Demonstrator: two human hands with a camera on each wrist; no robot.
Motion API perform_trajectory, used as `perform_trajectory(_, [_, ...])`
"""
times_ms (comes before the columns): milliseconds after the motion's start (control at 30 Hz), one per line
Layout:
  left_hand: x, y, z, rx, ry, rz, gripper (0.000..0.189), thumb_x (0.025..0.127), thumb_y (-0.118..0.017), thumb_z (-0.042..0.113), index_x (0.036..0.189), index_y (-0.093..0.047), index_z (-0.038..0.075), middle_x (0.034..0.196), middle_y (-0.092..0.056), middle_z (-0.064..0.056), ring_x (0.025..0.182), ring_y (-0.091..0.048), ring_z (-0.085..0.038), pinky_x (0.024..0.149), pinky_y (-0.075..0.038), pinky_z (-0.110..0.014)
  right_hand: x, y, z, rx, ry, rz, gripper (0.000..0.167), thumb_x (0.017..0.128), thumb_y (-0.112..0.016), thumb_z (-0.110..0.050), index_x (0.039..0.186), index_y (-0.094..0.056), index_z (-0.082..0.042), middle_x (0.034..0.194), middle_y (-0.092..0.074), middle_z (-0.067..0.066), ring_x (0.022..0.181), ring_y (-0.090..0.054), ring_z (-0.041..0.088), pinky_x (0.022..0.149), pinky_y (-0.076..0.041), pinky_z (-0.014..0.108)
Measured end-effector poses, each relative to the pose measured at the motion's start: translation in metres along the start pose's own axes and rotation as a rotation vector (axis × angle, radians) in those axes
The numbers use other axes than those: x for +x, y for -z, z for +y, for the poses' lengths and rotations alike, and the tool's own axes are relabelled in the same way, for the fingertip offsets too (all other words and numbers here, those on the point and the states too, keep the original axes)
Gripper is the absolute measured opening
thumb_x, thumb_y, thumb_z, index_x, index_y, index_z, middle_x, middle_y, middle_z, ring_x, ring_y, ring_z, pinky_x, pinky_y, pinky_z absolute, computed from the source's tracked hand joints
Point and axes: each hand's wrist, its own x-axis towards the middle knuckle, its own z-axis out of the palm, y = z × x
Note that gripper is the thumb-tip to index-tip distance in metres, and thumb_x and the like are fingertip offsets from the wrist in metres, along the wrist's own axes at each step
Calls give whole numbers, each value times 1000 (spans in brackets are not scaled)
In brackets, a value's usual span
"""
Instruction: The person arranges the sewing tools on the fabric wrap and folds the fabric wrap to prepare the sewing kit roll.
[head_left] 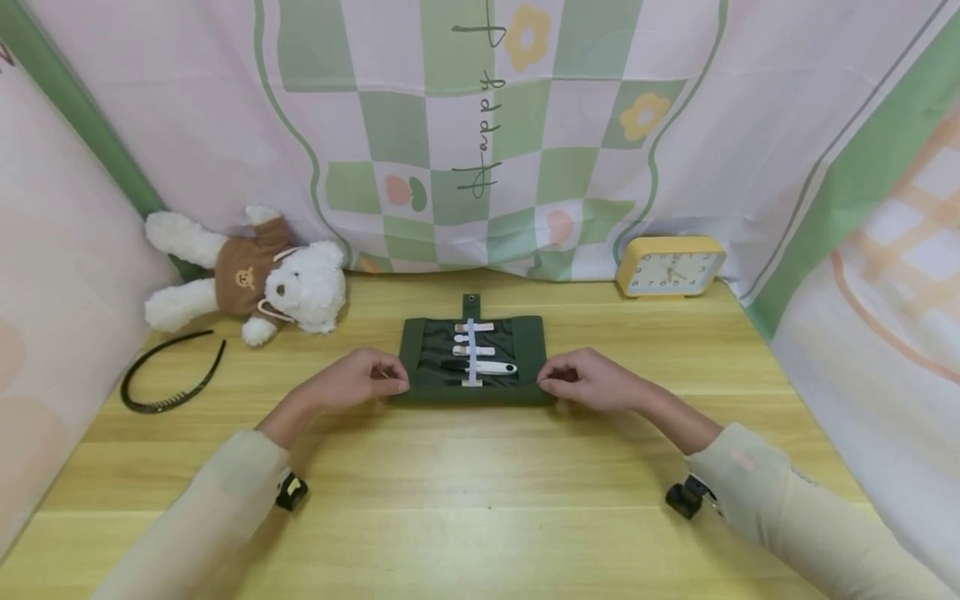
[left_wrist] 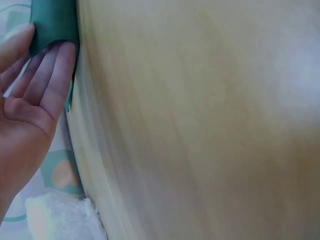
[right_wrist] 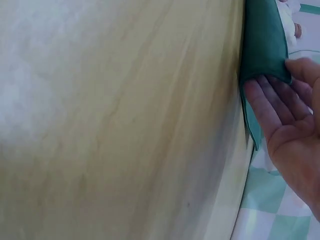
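A dark green case [head_left: 530,346] lies unfolded on the wooden table, its snap tab [head_left: 471,305] pointing to the back. Across its black lining runs a pale strap [head_left: 472,342] over several small tools, among them a white-handled tool [head_left: 497,367] with a dark end. The near edge of the case curls upward, as both wrist views show. My left hand [head_left: 351,382] pinches this curled edge at its left end, thumb outside and fingers tucked under. At the right end, my right hand [head_left: 592,379] holds the same edge the same way. Some fingertips are hidden inside the curl.
A white teddy bear [head_left: 311,287] in a brown hoodie lies at the back left, with a black headband [head_left: 168,407] in front of it. The yellow clock [head_left: 670,267] stands back right. Patterned cloth [head_left: 495,125] hangs behind the table [head_left: 480,500].
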Motion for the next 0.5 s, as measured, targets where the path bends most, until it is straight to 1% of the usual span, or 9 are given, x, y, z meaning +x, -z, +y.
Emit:
perform_trajectory(67, [3,0,-1,-27,24,9,13,102,-63,13,103,-71,3,95,-68,-9,87,-66,-21,70,-59,-36,2,-1,2,16,-29,27,16,102,-61,-11,108,-73,-2,93,-70,4,76,-59,14,66,-52,28])
perform_trajectory(200, [9,0,-2,-58,61,22,12,104,-60,11,104,-68,2,96,-65,-11,90,-65,-22,72,-60,-37,7,-3,4,61,-99,67,15,103,-60,-10,107,-72,-3,92,-68,4,79,-62,16,68,-56,30])
perform_trajectory(300, [12,-1,-2,-66,86,27,12,104,-59,9,103,-68,1,95,-65,-10,88,-65,-22,72,-60,-37,10,-4,2,62,-122,92,14,103,-59,-9,105,-71,-2,91,-67,5,82,-62,18,68,-58,31])
perform_trajectory(500, [17,0,-2,-73,147,38,13,104,-58,9,102,-68,0,93,-64,-11,84,-65,-22,72,-60,-37,14,-6,-1,34,-165,142,15,103,-60,-8,104,-72,0,91,-67,6,82,-63,19,65,-58,30])
